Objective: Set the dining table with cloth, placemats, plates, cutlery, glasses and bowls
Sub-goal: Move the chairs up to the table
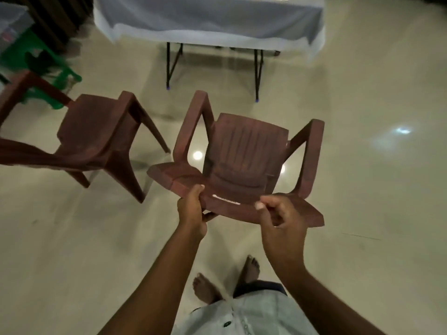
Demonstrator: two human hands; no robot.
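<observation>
**Table setting: cloth on, chairs being placed**

- Green plastic stool: far left, blurred.
- Second brown moulded-plastic armchair: left, on the pale tiled floor, well apart from the table.
- Left hand: fingers clamped on backrest top edge of the brown moulded-plastic armchair.
- Right hand: fingers curled around same edge.
- Folding table with pale blue cloth: ahead; cloth laid. Top edge barely visible; placemats, plates, cutlery, glasses, bowls cannot be confirmed.

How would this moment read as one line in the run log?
both hands: left hand and right hand grip backrest of brown plastic armchair | second brown plastic chair: left | cloth-covered table: ahead
</observation>
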